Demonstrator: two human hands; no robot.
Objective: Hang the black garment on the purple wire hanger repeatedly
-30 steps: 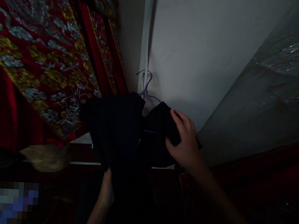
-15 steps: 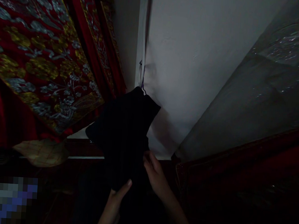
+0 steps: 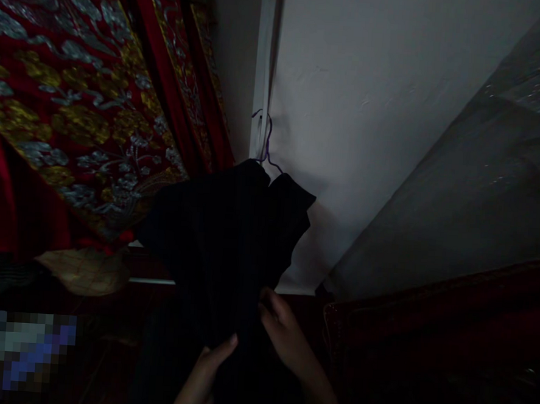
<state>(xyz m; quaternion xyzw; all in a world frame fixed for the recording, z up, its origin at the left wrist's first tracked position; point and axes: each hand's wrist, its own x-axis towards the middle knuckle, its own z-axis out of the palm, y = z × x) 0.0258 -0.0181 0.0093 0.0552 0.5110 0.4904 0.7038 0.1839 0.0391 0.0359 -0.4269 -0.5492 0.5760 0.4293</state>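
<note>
Left hand low in the centre, rising from the bottom edge, thumb stretched up and to the right, other fingers curled out of sight. Right hand just beside it and a touch higher, forearm slanting in from lower right, fingers bent and pointing up-left, tips pinched together. Both wrists bare, both hands close, nearly touching.

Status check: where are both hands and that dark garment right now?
Left hand and right hand both on dark garment. Garment hangs on purple hanger. Nothing between.
</note>
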